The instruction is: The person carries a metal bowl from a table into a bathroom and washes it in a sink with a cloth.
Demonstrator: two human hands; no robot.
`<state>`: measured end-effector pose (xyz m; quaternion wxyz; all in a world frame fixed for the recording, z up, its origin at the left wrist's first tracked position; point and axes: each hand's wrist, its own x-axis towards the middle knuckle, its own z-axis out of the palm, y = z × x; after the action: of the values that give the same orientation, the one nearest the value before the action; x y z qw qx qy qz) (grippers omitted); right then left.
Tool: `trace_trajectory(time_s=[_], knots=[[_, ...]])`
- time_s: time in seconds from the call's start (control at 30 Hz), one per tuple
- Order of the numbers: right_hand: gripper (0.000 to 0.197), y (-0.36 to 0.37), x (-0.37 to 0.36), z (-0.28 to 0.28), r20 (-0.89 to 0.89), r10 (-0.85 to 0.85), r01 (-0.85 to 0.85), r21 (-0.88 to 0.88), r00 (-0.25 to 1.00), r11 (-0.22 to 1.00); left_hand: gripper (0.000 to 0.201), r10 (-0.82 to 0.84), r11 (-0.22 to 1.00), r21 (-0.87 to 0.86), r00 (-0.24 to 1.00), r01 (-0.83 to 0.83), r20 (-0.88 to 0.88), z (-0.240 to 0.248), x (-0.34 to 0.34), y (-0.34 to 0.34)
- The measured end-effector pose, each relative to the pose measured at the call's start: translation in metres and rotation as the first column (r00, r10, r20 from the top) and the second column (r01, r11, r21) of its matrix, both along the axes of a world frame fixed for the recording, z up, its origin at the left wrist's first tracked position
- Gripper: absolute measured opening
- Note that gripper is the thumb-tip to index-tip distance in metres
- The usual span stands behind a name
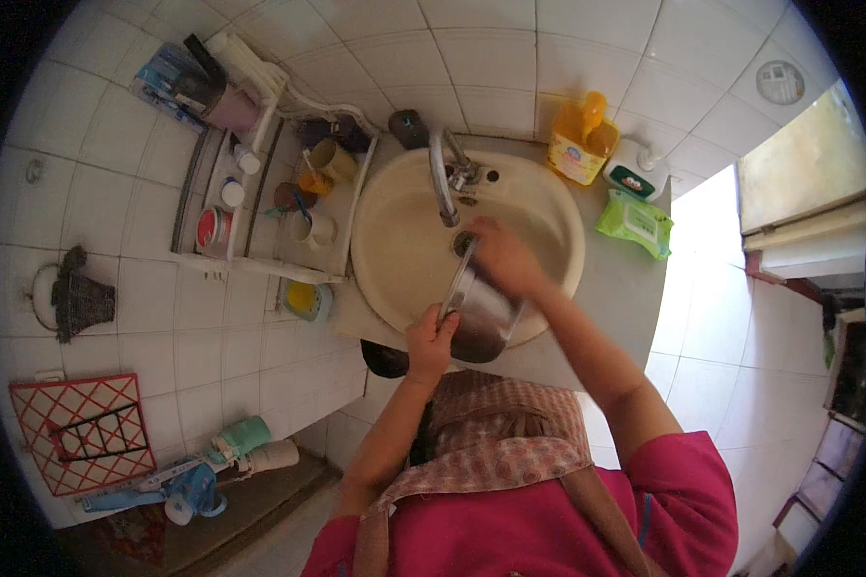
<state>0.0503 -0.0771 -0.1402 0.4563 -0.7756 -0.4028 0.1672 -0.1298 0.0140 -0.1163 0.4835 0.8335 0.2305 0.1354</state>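
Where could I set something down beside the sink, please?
Right of the sink, the counter is bare between the green packet and right forearm. Behind that packet, the yellow bottle and white bottle crowd it; the metal pot crowds the sink's front.

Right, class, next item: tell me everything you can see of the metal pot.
The metal pot looks like steel: silvery, shiny, with smooth, deep walls and a thin rim. It is tilted well over on its side above the front part of the cream sink, its rim facing left. The left hand grips the near rim; the right hand is at the far end, blurred, so its contact is unclear. The inside is hidden.
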Motion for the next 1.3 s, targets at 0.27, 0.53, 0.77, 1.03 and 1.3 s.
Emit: trace_trajectory(time_s=[0.27,0.53,0.77,1.03,1.3], knots=[[0.045,-0.004,-0.060,0.029,0.334,-0.228,0.276,-0.102,0.915,0.956,0.030,0.032,0.996,0.077,0.999,-0.034,0.021,-0.011,-0.004,0.008],[0.047,-0.015,0.039,-0.007,-0.702,0.093,-0.136,-0.006,0.706,0.991,0.033,-0.011,0.998,0.064,1.000,0.009,0.024,0.029,-0.006,0.004],[0.040,0.005,-0.067,0.045,0.479,-0.034,0.009,0.055,0.877,0.998,0.034,0.059,0.995,0.078,0.998,-0.057,-0.020,0.013,-0.008,0.009],[0.032,-0.015,0.046,-0.031,-0.917,-0.122,-0.018,-0.139,0.380,0.990,0.032,-0.056,0.997,0.061,0.990,0.048,0.128,0.010,-0.025,0.009],[0.024,0.009,-0.062,0.031,0.435,-0.162,0.204,-0.050,0.886,0.978,0.017,0.119,0.986,0.108,0.991,-0.126,0.065,-0.011,0.006,-0.007]])
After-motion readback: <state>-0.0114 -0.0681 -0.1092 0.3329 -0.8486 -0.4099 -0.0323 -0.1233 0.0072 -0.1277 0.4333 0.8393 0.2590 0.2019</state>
